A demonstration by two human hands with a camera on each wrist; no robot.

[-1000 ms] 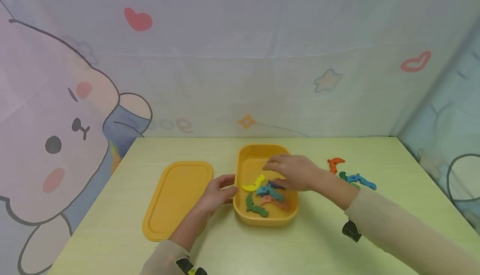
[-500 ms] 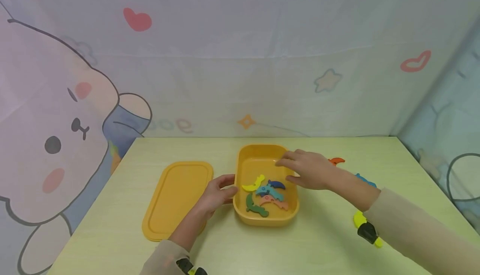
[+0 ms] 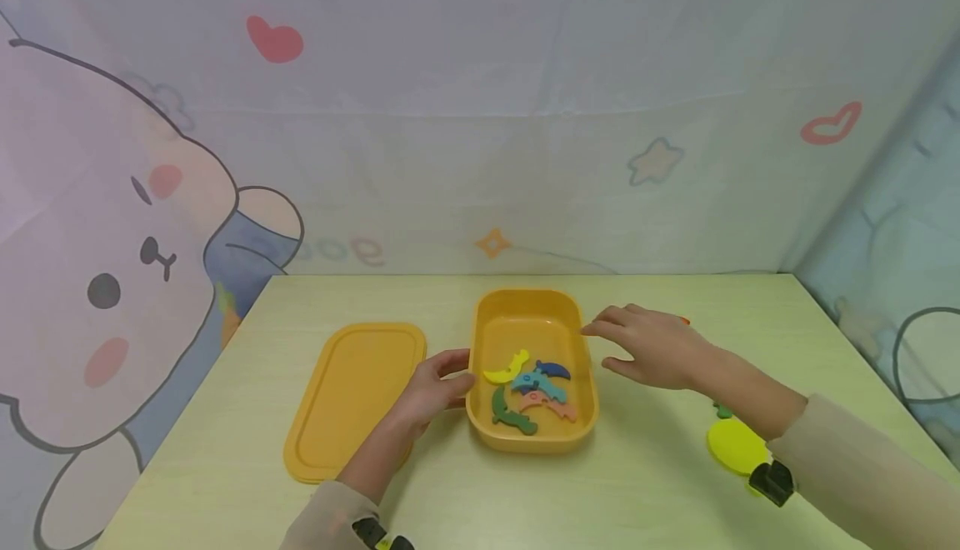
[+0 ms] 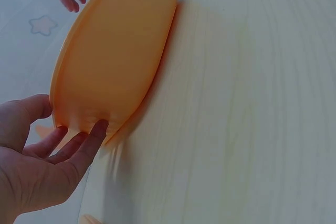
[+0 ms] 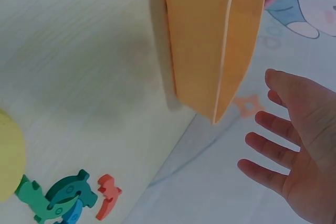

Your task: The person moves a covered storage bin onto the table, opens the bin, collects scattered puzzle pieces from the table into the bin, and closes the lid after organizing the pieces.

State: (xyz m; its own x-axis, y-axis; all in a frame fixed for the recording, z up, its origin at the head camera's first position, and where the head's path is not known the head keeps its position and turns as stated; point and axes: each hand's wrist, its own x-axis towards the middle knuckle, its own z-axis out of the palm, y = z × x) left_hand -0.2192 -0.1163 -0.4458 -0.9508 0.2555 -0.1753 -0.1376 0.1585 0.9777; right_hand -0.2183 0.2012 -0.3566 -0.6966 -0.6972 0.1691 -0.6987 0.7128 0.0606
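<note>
Closest, a left sleeve (image 3: 326,517) and a right sleeve (image 3: 855,475) reach over the pale table (image 3: 600,492). Beside the right cuff lies a flat yellow disc (image 3: 731,444), partly hidden. The left hand (image 3: 433,387) stands at the outside of an orange box (image 3: 532,443), its fingers spread and fairly straight, their tips against the left wall and the thumb at the rim. Left of that hand lies a flat orange lid (image 3: 360,392), its edge partly under the forearm.

The box sits upright mid-table. Inside, from its near end, are a green piece (image 3: 504,415), a pink piece (image 3: 561,407), a light blue piece (image 3: 551,389), a dark blue piece (image 3: 557,370) and a yellow piece (image 3: 498,376); the blue ones overlap.

Just right of the box, the right hand (image 3: 652,346) hangs with parted, loosely bent fingers, holding nothing. The right wrist view shows a light green toy (image 5: 47,206), a dark green toy (image 5: 65,186), a small blue toy (image 5: 74,213) and a red toy (image 5: 107,195) on the table. Beyond stands a cloth (image 3: 465,117) printed with a bear.
</note>
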